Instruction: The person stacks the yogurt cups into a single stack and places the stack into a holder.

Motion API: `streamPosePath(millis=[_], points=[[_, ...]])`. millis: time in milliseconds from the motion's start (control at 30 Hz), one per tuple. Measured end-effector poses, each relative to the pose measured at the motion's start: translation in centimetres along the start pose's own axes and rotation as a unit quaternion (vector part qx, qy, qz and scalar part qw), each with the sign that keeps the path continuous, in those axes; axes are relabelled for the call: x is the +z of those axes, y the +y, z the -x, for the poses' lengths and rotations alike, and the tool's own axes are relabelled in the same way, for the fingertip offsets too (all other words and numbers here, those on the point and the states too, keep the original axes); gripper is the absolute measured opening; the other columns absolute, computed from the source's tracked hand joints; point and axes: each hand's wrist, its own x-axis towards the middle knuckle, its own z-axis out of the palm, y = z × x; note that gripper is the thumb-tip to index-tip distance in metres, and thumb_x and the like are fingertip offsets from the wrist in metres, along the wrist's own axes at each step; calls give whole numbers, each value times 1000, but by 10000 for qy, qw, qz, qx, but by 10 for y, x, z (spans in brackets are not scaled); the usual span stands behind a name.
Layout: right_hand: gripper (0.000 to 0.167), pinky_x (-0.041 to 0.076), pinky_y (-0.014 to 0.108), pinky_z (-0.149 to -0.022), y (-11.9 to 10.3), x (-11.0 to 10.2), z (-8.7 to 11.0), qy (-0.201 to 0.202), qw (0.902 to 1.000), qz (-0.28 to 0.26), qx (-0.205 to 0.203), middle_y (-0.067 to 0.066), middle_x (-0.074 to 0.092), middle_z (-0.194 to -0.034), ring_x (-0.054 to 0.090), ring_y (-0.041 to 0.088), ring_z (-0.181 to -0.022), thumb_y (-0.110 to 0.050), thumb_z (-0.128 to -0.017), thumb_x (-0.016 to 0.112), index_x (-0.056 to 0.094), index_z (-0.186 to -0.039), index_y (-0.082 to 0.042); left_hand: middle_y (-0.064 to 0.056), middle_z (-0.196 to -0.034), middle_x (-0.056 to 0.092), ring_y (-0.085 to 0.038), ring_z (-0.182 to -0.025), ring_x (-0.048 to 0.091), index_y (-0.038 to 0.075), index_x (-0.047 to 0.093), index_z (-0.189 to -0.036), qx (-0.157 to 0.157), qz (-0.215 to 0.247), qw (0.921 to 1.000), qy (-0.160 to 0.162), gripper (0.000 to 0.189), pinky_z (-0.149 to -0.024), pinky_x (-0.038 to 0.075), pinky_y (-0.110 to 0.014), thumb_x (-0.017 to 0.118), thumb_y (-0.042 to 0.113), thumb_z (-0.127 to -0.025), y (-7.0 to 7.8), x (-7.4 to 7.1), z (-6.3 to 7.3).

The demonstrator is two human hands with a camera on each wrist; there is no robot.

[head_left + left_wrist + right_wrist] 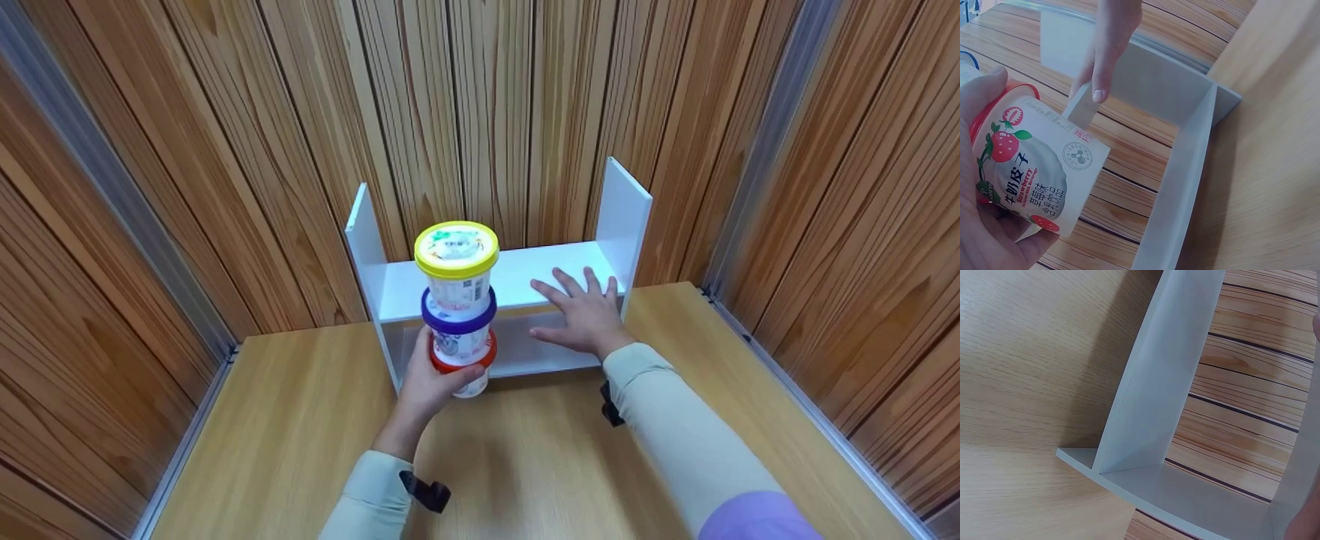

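Observation:
A stack of three lidded dairy cups stands in my left hand [429, 381], in front of the white shelf. On top is a yellow-lidded cup [456, 253], under it a blue-lidded cup [459, 322], and lowest a red-lidded strawberry milk cup [1039, 163]. My left fingers and thumb wrap round the lowest cup near its red rim. Fingers spread, my right hand [585, 313] lies at the front edge of the upper board of the white shelf [551, 270], near its right side. In the left wrist view, the right thumb overlaps that board.
The shelf has two upright side panels [624, 214] and a lower board [536, 360]. It stands at the back of a wooden table [300, 420]. Wood-plank walls [495, 112] close in the back and both sides, with metal strips along the corners.

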Motion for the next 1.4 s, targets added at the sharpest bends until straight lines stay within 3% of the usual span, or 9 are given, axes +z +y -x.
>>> streamPosePath(millis=[400, 733, 1067, 1400], points=[[86, -11, 76, -111, 0, 1, 1, 84, 10000, -37, -29, 1, 13, -170, -1, 50, -152, -81, -82, 55, 25, -157, -50, 2, -141, 51, -23, -129, 51, 27, 33, -149, 72, -155, 9999, 23, 100, -109, 43, -52, 94, 33, -70, 11, -4, -4], [86, -10, 77, -110, 2, -1, 2, 89, 9999, -51, -43, 1, 13, -170, -1, 50, -151, -83, -82, 52, 25, -157, -50, 6, -139, 52, -21, -127, 52, 32, 36, -146, 187, 61, 9998, -5, 99, -109, 43, -52, 95, 33, -67, 24, -6, -8], [86, -8, 77, -110, 2, -1, 5, 114, 9999, 16, -127, 1, 13, -170, 1, 51, -151, -82, -83, 52, 24, -157, -50, 7, -139, 53, -20, -128, 51, 32, 35, -147, 15, -60, 9999, 95, 98, -109, 43, -52, 95, 30, -69, 31, -10, -9], [87, -6, 78, -110, 4, 1, 5, 195, 9996, 82, -164, 1, 15, -170, 3, 52, -151, -82, -82, 53, 24, -157, -50, 7, -139, 53, -19, -127, 52, 32, 35, -146, 166, -74, 9998, 107, 97, -109, 44, -49, 94, 32, -70, 37, -14, -10]])
